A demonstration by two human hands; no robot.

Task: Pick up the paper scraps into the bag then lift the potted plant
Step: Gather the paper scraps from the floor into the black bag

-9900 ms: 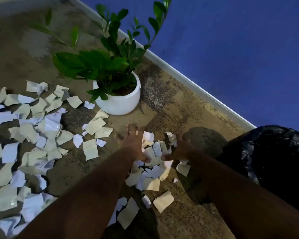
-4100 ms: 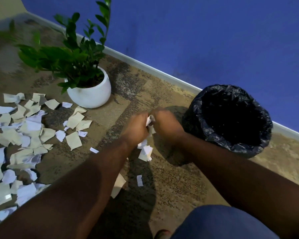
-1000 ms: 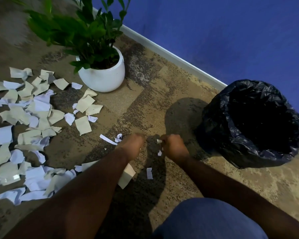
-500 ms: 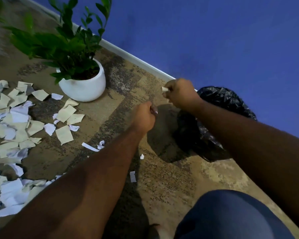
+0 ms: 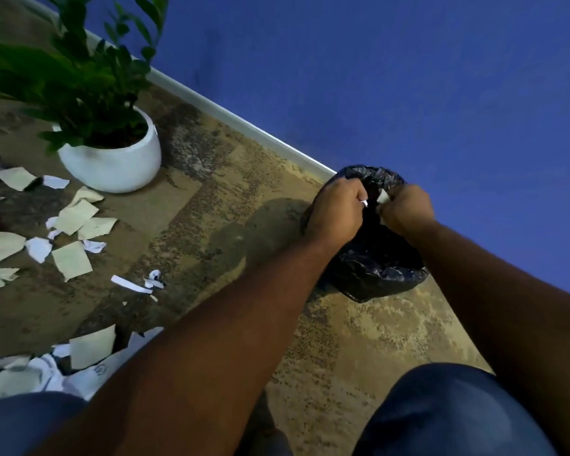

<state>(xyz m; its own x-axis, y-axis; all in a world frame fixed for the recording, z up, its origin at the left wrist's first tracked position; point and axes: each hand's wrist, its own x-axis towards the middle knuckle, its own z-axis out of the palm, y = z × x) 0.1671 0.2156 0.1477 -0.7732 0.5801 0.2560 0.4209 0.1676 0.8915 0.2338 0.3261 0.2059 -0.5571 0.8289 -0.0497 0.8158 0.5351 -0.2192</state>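
Observation:
Both my hands hover over the open mouth of the black plastic bag point(image 5: 375, 268) by the blue wall. My left hand point(image 5: 334, 213) is closed on small paper scraps, a white bit showing at its fingertips. My right hand point(image 5: 405, 210) is also closed on pale scraps. The potted plant point(image 5: 112, 159), green leaves in a round white pot, stands on the floor at upper left. Several white and cream paper scraps point(image 5: 73, 258) lie scattered over the floor on the left.
The mottled brown floor point(image 5: 211, 209) runs to a white baseboard point(image 5: 244, 126) under the blue wall. My knees in blue cloth point(image 5: 441, 413) fill the bottom of the view. A thin white strip point(image 5: 130, 284) lies mid-floor.
Both hands rose from the floor with scraps and moved right, from beside the bag to right over its mouth. The view has shifted with them.

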